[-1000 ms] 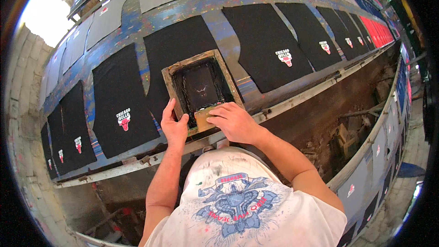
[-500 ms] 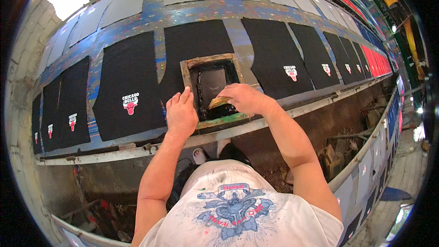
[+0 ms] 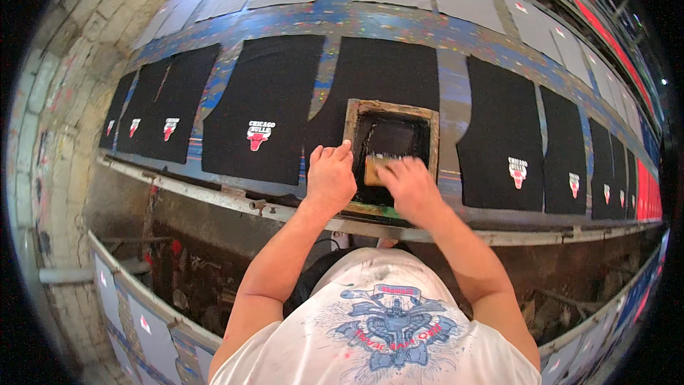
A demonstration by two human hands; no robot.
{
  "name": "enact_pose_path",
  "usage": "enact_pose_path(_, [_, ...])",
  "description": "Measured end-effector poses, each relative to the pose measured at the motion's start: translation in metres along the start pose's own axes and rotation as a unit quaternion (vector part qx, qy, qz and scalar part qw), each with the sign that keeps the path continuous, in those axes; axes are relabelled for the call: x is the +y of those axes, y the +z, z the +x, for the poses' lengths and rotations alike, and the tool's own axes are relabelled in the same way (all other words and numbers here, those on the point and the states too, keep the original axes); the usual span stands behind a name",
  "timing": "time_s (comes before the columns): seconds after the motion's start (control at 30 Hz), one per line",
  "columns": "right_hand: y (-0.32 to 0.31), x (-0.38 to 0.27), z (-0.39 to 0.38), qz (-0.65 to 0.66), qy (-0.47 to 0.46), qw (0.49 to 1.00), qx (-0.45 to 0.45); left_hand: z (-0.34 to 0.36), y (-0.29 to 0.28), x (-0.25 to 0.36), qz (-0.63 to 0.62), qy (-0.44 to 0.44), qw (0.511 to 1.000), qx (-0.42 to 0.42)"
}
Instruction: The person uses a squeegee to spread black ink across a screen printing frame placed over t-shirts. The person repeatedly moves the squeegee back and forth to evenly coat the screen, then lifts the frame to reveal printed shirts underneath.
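Note:
A wooden-rimmed screen-printing frame point(image 3: 437, 135), dark and ink-coated inside, rests on a black fabric panel point(image 3: 388, 64) in front of me. My left hand point(image 3: 331, 177) lies at the frame's left side, fingers extended, the index fingertip touching the rim; its thumb is hidden. In my right hand point(image 3: 407, 184) I grip a tan squeegee point(image 3: 372, 171) by its wooden block, low inside the frame against the dark mesh. The right fingers are slightly blurred. The squeegee's lower edge cannot be made out.
Black panels point(image 3: 260, 85) with small red-and-white bull-head prints lie along the table on both sides. Grey panels point(image 3: 463, 3) line the far side. A metal rail point(image 3: 199, 185) edges the table near me. A block wall point(image 3: 92, 64) stands at the left, and another table with panels point(image 3: 153, 331) is behind me.
The squeegee is more upright against the mesh, with my right hand closer above it. My left hand stays by the frame's left rim. The whole view has shifted, showing more wall at left.

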State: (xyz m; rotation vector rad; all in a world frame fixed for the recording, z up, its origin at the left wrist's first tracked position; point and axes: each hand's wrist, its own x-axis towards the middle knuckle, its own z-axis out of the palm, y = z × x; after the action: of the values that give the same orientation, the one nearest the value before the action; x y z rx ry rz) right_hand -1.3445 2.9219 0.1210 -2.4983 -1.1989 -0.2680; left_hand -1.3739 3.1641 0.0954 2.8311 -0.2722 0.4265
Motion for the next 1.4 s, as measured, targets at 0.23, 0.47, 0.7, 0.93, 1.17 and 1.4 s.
enact_pose_path(0.23, [-0.034, 0.019, -0.015, 0.17, -0.062, 0.981, -0.076, 0.003, -0.003, 0.013, 0.025, -0.034, 0.999, -0.022])
enact_pose_path(0.47, [-0.022, 0.087, 0.051, 0.149, -0.027, 0.988, 0.012, 0.004, -0.002, 0.02, 0.038, -0.054, 0.997, -0.031])
enact_pose_path(0.7, [-0.007, 0.05, 0.02, 0.049, -0.036, 0.998, 0.014, 0.002, 0.0, 0.016, 0.021, -0.045, 0.999, -0.018])
enact_pose_path(0.93, [-0.013, -0.015, -0.033, 0.061, -0.024, 0.998, -0.022, 0.002, 0.001, 0.011, 0.005, -0.028, 1.0, 0.0])
enact_pose_path(1.17, [-0.017, -0.032, -0.048, 0.11, 0.029, 0.992, -0.051, -0.004, 0.005, 0.0, -0.079, -0.027, 0.996, 0.031])
enact_pose_path(1.4, [-0.007, -0.014, -0.067, 0.162, 0.276, 0.936, 0.148, -0.013, 0.037, 0.0, -0.251, -0.12, 0.956, 0.091])
